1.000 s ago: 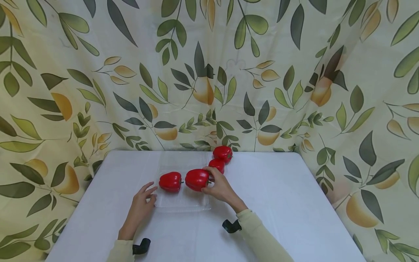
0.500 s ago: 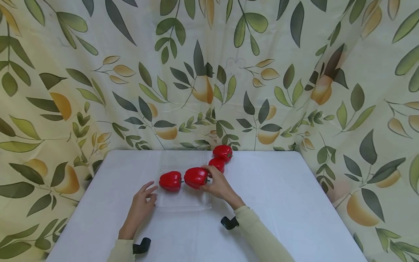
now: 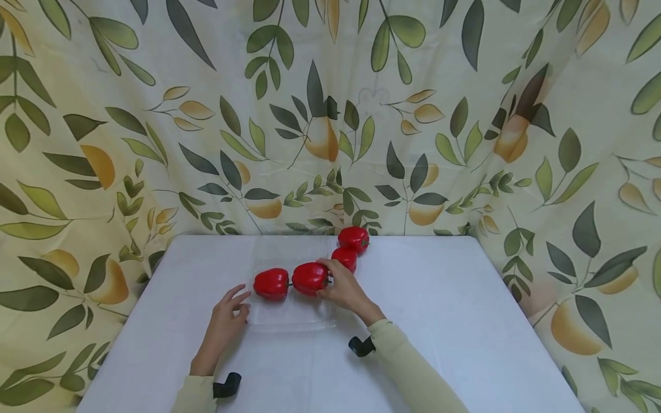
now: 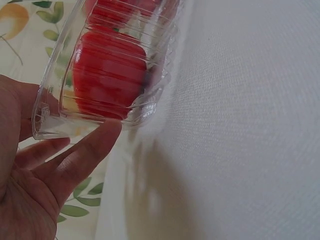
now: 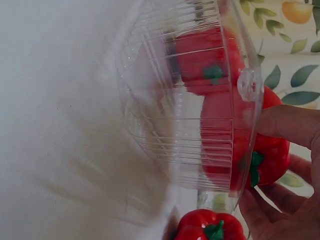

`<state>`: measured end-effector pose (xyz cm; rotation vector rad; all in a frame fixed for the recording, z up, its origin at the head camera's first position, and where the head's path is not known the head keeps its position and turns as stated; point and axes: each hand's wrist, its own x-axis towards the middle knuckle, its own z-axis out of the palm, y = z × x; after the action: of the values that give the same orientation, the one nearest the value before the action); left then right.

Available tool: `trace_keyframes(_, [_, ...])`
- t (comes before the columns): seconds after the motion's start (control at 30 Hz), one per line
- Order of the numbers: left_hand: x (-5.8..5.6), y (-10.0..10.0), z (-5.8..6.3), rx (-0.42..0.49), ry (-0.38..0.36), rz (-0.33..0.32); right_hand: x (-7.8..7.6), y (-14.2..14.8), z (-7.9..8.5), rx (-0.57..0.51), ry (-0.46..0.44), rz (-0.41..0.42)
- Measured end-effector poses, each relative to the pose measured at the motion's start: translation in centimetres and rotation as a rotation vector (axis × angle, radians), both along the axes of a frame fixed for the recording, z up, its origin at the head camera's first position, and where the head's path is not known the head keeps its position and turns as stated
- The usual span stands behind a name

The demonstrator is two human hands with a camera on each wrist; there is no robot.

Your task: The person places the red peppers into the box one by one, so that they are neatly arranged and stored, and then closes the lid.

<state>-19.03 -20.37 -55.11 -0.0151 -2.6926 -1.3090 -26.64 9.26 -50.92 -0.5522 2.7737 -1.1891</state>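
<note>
L hand braced on clear tub, R hand pinching red pepper

Nearest: pale yellow-green sleeves on both arms, w/ a blk wrist unit at L wrist & similar blk unit at R wrist, all over white surface. L hand: fingers spread & slightly bent, tips against L end of tub; L wrist view shows one fingertip touching plastic low on that end. R hand: thumb & fingers round stem end of red pepper, gripping it from the R. Tub = transparent plastic, ribbed sides, lying flat approx. mid-surface.

Red pepper is at R side of tub, on its side, stem pointing R; in R wrist view its lower part shows thru the wall, upper part above rim. Can't tell if it's resting on the bottom. 2nd pepper, also red, lies in L half of tub, stem toward red pepper, just beside it.

Farther back, outside tub: 3rd pepper near its R edge, partly hidden by R hand in head view; then 4th pepper behind it, close to back edge of surface.

Farthest: leaf-&-fruit print cloth behind everything.
</note>
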Motion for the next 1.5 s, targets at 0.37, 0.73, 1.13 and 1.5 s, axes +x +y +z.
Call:
trace_keyframes(0.37, [0.15, 0.14, -0.11, -0.015, -0.003, 0.011, -0.12, -0.13, -0.67, 0.067, 0.034, 0.045])
trace_keyframes(0.73, [0.03, 0.15, 0.34, -0.043, 0.027, 0.003, -0.39, -0.71, -0.96, 0.141, 0.068, 0.033])
trace_keyframes(1.13, [-0.06, 0.22, 0.3, -0.042, 0.005, -0.001, -0.28, -0.66, -0.87, 0.14, 0.036, 0.012])
trace_keyframes(1.5, [0.05, 0.2, 0.32, -0.044, 0.003, 0.004, -0.14, -0.69, -0.91, 0.109, 0.035, -0.003])
